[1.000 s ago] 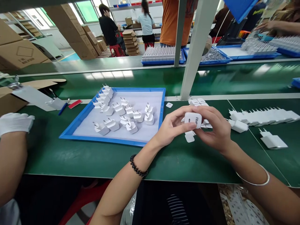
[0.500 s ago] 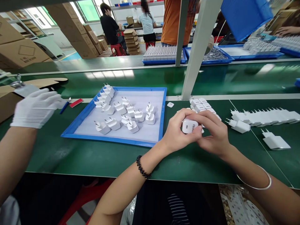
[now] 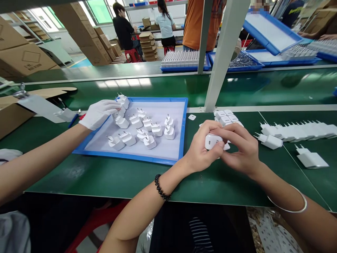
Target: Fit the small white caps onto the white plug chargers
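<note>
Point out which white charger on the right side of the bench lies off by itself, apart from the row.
The charger nearest the right edge, lying flat on the green bench with prongs toward the row. The row behind it stands packed side by side; this one touches nothing.

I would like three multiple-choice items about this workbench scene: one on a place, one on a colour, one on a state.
1. Where is the co-worker's white-gloved hand?
A. over the left part of the blue-rimmed tray
B. on the cardboard box
C. beside the row of chargers at right

2. What colour is the beaded bracelet on the left wrist?
A. silver
B. black
C. red

3. How is the small white charger block held?
A. lying free on the green table
B. in the right hand only
C. between the left hand and the right hand

Answers: 1 A, the glove reaches the chargers at the tray's left edge; 2 B, dark beads show; 3 C, fingers of both hands grip it.
</note>
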{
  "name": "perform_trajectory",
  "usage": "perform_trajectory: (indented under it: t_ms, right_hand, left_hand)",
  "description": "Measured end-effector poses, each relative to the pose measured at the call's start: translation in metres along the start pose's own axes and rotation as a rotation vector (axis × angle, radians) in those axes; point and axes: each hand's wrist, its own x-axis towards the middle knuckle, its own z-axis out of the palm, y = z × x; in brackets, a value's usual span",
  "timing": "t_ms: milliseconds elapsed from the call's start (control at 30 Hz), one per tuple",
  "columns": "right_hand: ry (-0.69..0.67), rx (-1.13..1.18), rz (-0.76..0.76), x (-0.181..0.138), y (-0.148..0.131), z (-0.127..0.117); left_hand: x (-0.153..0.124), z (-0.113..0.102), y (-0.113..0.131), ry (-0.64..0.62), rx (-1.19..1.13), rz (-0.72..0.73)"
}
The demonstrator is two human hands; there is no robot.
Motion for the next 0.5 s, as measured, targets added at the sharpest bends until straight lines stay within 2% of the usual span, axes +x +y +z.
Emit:
perform_trajectory:
  t_ms: [300, 500]
  right_hand:
    - [0.008, -0.007, -0.037, -0.0010, -0.0001, 0.0014]
    - [-0.005, 0.040, -0.031, -0.0011, -0.0015, 0.0034]
  left_hand:
    - [-0.0016, 0.0021, 0.0027, 0.010, 0.051, -0.038]
    - [-0.0006, 0.0005, -0.0011, 0.032, -0.101, -0.113]
